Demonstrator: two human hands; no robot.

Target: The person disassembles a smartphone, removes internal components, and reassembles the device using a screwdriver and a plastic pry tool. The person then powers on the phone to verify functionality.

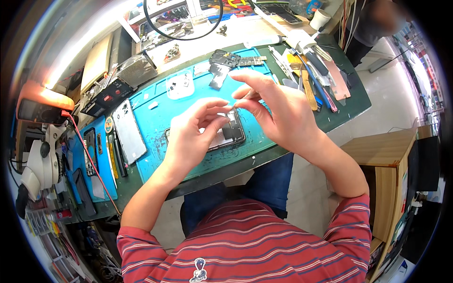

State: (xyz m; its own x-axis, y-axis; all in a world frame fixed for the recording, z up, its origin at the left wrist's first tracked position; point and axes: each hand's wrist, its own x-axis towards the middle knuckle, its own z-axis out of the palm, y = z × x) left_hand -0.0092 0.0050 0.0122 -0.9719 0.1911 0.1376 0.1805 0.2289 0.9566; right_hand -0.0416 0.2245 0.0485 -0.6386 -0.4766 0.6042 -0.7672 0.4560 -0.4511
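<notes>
My left hand (pixel 188 134) is raised over the blue work mat (pixel 158 127), its thumb and fingers curled together. What it pinches, if anything, is too small to make out. Opposite it, my right hand (pixel 288 111) brings thumb and forefinger close to the left fingertips. Something small and greyish shows between its fingers, but its kind cannot be told. Beneath both hands lies an opened phone (pixel 232 132) with a dark frame and black and silver inner parts, its left part largely covered by my left hand.
Black phone parts (pixel 221 66) and a clear tray of tiny pieces (pixel 180 85) are beyond my hands. A silver phone back (pixel 128 131) lies left, near an orange multimeter (pixel 45 106) with a red lead. Tools (pixel 311 78) crowd the right; a person (pixel 377 23) stands past the bench.
</notes>
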